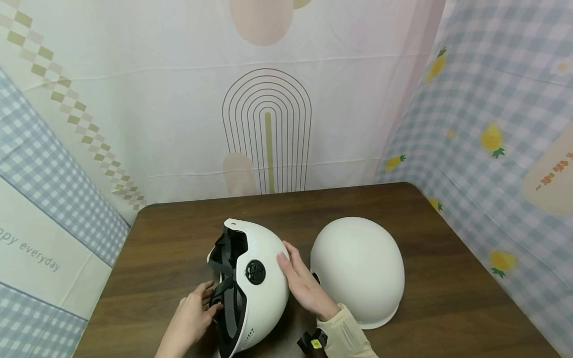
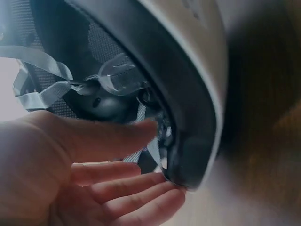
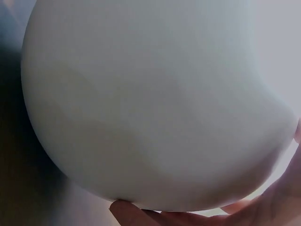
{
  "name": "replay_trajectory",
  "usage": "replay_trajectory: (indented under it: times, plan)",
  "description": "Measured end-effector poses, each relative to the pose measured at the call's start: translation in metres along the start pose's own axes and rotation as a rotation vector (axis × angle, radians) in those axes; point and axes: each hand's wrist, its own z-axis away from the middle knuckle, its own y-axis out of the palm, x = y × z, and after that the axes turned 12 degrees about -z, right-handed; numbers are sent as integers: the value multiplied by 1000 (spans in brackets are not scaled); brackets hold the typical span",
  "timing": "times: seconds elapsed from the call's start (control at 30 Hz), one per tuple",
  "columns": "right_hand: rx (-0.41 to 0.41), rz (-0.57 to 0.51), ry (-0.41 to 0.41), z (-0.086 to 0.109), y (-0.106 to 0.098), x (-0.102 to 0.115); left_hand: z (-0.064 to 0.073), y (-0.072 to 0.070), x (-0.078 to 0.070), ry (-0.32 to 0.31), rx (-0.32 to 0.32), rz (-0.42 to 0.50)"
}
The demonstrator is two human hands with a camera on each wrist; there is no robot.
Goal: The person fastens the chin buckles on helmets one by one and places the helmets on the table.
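In the head view a white helmet lies tipped on its side, its open underside facing left. Black padding, grey straps and a round black vent show on it. My left hand is at that opening. In the left wrist view its thumb reaches in beside the straps while the fairly straight fingers touch the lower end of the black rim. On the outer shell rests my right hand, fingers extended along its curve. The shell fills most of the right wrist view.
A second white dome-shaped helmet sits dome up just right of my right hand, close to the wrist. Both stand on a dark brown wooden table. Patterned cloths hang behind and at both sides.
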Motion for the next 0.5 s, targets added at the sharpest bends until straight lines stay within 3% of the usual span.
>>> replay_trajectory:
  times: [0.23, 0.5]
  plan:
    - [18, -52, 27, -1, -2, -1, -1, 5, 4, 33, -40, 10]
    - [6, -18, 36, -1, 0, 2, -7, 7, 8, 74, -67, -118]
